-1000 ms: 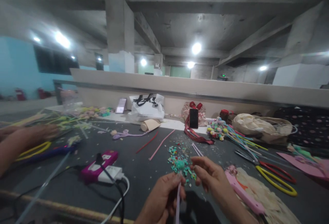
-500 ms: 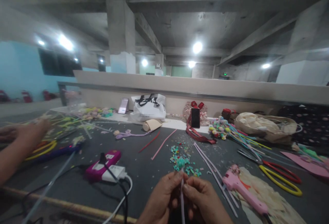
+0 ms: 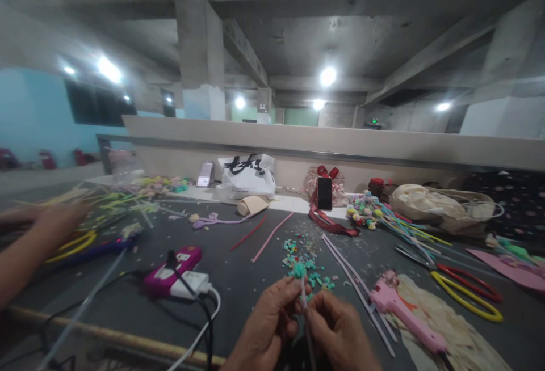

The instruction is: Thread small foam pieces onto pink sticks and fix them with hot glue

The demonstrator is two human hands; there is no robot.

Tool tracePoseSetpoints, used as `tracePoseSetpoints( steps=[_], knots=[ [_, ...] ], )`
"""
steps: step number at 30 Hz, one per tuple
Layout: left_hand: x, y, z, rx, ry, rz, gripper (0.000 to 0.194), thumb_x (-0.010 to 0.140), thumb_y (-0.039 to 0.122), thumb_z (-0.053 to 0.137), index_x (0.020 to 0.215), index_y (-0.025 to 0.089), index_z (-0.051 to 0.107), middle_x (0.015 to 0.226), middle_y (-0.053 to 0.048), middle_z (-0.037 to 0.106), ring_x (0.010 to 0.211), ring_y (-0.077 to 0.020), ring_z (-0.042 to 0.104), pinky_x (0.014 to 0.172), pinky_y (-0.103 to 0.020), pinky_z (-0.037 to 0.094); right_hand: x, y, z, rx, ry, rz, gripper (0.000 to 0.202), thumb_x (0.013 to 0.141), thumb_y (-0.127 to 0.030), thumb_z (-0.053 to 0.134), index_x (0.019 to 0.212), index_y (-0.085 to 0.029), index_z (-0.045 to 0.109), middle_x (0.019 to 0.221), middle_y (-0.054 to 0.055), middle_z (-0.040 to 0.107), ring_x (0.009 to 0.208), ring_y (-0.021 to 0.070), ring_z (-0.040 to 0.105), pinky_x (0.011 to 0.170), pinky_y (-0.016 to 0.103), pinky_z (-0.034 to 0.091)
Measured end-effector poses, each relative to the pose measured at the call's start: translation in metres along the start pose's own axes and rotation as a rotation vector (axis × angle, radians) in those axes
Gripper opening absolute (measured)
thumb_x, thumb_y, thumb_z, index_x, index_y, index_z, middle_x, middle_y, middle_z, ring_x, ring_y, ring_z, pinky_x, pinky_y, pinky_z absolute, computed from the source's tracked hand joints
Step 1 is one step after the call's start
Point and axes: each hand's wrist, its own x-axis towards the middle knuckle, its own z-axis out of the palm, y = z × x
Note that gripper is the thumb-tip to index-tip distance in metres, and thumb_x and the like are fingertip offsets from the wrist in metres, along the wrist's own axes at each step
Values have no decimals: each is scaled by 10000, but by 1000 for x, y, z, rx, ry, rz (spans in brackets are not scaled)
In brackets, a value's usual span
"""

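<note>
Just below the middle of the table, my left hand (image 3: 270, 319) pinches the upper part of a thin, pale lilac pipe cleaner (image 3: 304, 294) between thumb and finger. A small teal tuft (image 3: 298, 270) sits at its top end. My right hand (image 3: 339, 325) is closed on the same pipe cleaner a little lower down, its thumb against it. The lower end runs down between my hands and out of the frame. Beyond the tuft lie many small teal bits (image 3: 315, 278). To the right of my hands lie loose lilac pipe cleaners (image 3: 355, 289).
A pink glue gun (image 3: 406, 315) lies on crumpled cream material at the right, near red-and-yellow-handled scissors (image 3: 462, 297). On the left are a magenta power strip (image 3: 176, 272) with cables and another person's arm (image 3: 40, 235). A phone (image 3: 324, 194) and a white bag (image 3: 247, 178) stand at the back.
My right hand has slid slightly down the pipe cleaner, whose lower end now leans more to the right. The other person's hand at the left has shifted a little.
</note>
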Motion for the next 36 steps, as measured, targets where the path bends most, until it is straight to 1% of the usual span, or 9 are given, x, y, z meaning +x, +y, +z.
tracePoseSetpoints(
  steps=[4, 8, 11, 14, 18, 27, 32, 34, 36],
  knots=[
    [-2, 2, -3, -40, 66, 39, 308, 664, 352, 563, 897, 153, 587, 779, -56, 620, 711, -128, 556, 500, -171, 392, -2, -3, 0, 29, -42, 37, 214, 683, -295, 459, 521, -172, 392, 431, -67, 346, 393, 62, 350, 376, 162, 278],
    [-6, 9, -1, -94, -18, 60, 326, 716, 282, 522, 1025, 175, 523, 899, -83, 621, 874, -164, 532, 631, -224, 421, -3, -8, 2, 174, -92, 111, 271, 654, -343, 514, 496, -173, 375, 409, -74, 345, 381, 48, 323, 374, 156, 260],
    [-8, 14, -2, -116, -84, 74, 325, 705, 206, 541, 1027, 178, 517, 874, -73, 629, 834, -152, 544, 622, -219, 419, -2, -9, 2, 338, -173, 209, 311, 626, -404, 548, 501, -171, 384, 382, -81, 355, 344, 37, 304, 350, 157, 232],
    [-8, 16, -5, -116, -121, 81, 370, 664, 160, 582, 1027, 186, 513, 864, -58, 630, 738, -130, 560, 542, -187, 404, -3, -10, -1, 468, -268, 257, 350, 589, -462, 570, 514, -164, 401, 363, -81, 371, 315, 30, 303, 337, 157, 213],
    [-8, 16, -8, -88, -121, 84, 371, 640, 153, 603, 1001, 186, 524, 839, -55, 633, 638, -108, 560, 458, -157, 370, -4, -16, -4, 520, -325, 274, 362, 567, -476, 583, 524, -157, 418, 377, -64, 424, 311, 27, 326, 340, 154, 211],
    [-6, 15, -7, -70, -123, 96, 264, 623, 177, 624, 883, 168, 576, 770, -43, 623, 576, -93, 548, 409, -137, 339, -6, -25, -5, 561, -306, 283, 256, 569, -345, 579, 501, -160, 416, 364, -64, 431, 307, 29, 334, 348, 159, 223],
    [-6, 14, -8, -73, -128, 110, 233, 630, 201, 620, 859, 175, 586, 745, -36, 615, 558, -83, 535, 408, -135, 329, -6, -26, -5, 530, -304, 298, 253, 567, -349, 578, 507, -155, 426, 382, -54, 455, 319, 28, 339, 352, 157, 222],
    [-6, 14, -10, -74, -143, 116, 275, 625, 228, 624, 892, 180, 580, 784, -48, 613, 606, -102, 545, 423, -139, 343, -6, -26, -5, 492, -296, 303, 267, 570, -354, 584, 499, -154, 422, 376, -59, 444, 323, 28, 338, 353, 155, 219],
    [-6, 14, -11, -88, -171, 132, 379, 625, 282, 620, 985, 188, 546, 893, -78, 597, 701, -136, 550, 458, -157, 374, -6, -26, -6, 463, -281, 300, 300, 571, -384, 592, 493, -156, 413, 371, -69, 416, 322, 25, 322, 350, 154, 213]
  ],
)
